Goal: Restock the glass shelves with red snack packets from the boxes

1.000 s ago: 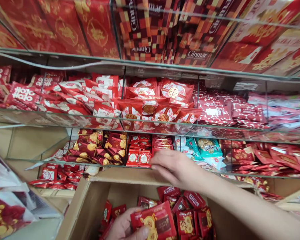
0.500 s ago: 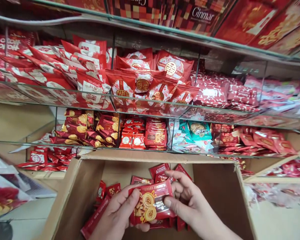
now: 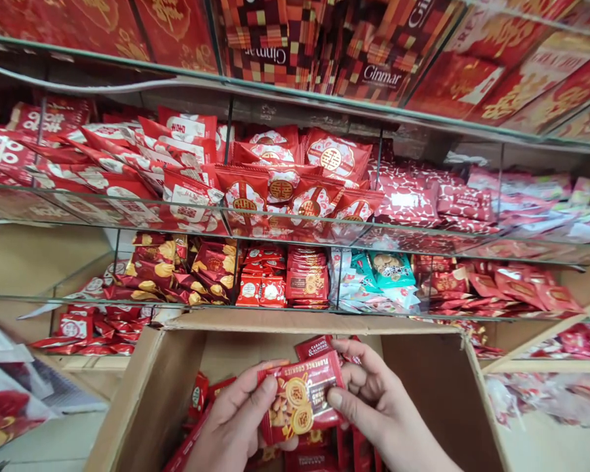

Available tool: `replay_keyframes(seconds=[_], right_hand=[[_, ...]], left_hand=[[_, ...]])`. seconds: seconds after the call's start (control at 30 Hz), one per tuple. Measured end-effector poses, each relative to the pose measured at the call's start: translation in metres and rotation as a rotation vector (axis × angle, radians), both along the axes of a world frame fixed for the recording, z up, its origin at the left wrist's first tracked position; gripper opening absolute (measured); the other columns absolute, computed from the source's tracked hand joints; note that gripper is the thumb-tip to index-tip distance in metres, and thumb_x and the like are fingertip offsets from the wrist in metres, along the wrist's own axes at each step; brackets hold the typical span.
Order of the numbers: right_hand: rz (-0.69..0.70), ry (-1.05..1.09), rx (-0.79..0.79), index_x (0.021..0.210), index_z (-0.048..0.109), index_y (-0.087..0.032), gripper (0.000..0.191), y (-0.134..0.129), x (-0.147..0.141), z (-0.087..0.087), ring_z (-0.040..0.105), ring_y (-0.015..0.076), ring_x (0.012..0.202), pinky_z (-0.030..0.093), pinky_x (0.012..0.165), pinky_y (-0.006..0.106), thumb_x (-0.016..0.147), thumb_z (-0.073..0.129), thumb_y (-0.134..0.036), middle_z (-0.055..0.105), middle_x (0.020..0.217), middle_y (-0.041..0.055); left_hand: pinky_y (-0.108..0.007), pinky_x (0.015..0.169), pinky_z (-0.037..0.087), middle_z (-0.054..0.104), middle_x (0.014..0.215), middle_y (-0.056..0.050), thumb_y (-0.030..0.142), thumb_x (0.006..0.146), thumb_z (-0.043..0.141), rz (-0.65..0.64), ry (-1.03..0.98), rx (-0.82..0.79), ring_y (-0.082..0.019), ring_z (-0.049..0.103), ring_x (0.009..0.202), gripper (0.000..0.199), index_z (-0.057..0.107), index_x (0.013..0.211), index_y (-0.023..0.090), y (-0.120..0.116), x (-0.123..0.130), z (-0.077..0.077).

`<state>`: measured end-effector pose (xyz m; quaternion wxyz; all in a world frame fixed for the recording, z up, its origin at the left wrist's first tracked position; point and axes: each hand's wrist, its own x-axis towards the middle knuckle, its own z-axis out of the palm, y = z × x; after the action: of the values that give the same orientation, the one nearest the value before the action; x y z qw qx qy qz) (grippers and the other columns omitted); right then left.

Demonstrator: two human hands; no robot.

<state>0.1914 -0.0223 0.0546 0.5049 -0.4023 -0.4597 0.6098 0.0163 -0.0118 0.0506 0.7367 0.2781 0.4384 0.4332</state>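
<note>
A red cookie packet with pictures of round cookies is held between both hands above an open cardboard box. My left hand pinches its left end, thumb on the front face. At the right end, my right hand grips it with thumb in front and fingers behind. Just behind the held packet, another red packet marked caramel and almond shows. More red packets lie in the box below, partly hidden by my hands.
Glass shelves hold red packets, a stack of matching cookie packets and teal packets. Patterned Ginmar packages stand above. Clear bags of goods are at the lower left.
The shelves appear lower in the view, with more of the top shelf showing. Both hands still hold the packet, which has shifted slightly right and turned a little.
</note>
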Motion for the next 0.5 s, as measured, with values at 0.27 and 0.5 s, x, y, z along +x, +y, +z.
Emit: replay_keyframes(seconds=[0.27, 0.5], right_hand=[[-0.053, 0.113, -0.016, 0.107, 0.039, -0.023, 0.041, 0.001, 0.003, 0.001, 0.058, 0.0123, 0.067, 0.046, 0.065, 0.028, 0.072, 0.062, -0.026, 0.061, 0.075, -0.0003], [-0.032, 0.012, 0.002, 0.090, 0.053, -0.020, 0.024, -0.009, -0.005, -0.007, 0.059, 0.0163, 0.076, 0.049, 0.065, 0.027, 0.071, 0.062, -0.030, 0.062, 0.083, 0.0030]], left_hand=[[-0.036, 0.067, 0.051, 0.067, 0.092, -0.008, 0.036, 0.062, 0.067, -0.007, -0.166, -0.034, -0.027, 0.060, 0.088, 0.047, 0.056, 0.104, 0.018, 0.001, 0.001, 0.002], [-0.035, 0.081, 0.046, 0.065, 0.098, -0.001, 0.036, 0.060, 0.070, 0.120, -0.186, 0.001, -0.022, 0.057, 0.095, 0.042, 0.055, 0.099, 0.028, -0.015, 0.016, -0.020]])
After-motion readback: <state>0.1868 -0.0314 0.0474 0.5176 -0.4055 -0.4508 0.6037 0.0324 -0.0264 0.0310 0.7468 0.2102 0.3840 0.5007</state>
